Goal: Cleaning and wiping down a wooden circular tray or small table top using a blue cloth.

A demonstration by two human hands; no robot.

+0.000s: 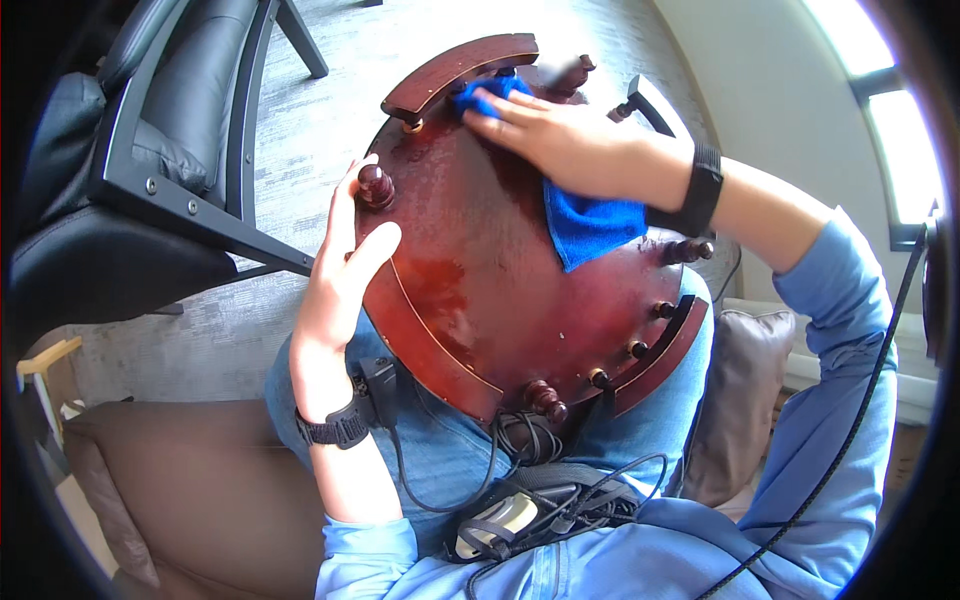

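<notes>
A round dark-red wooden piece (470,290) rests tilted on my lap, with curved rim segments and turned knob-like posts round its edge. My left hand (345,260) grips its left edge, the thumb on the face and the fingers at the rim beside a turned post (375,187). A bright blue cloth (595,225) lies on the wood. Pressed down on it near the far edge is my right hand (575,145), its fingers laid over a bunched part by the far curved segment (460,72). Damp-looking streaks and shiny patches mark the face.
A black chair (180,130) with a metal frame stands at the left. Brown leather-like seating (200,490) lies on my left, and a brown cushion (738,400) on my right. Black cables and a small device (500,525) sit at my waist. A window (905,140) is at right.
</notes>
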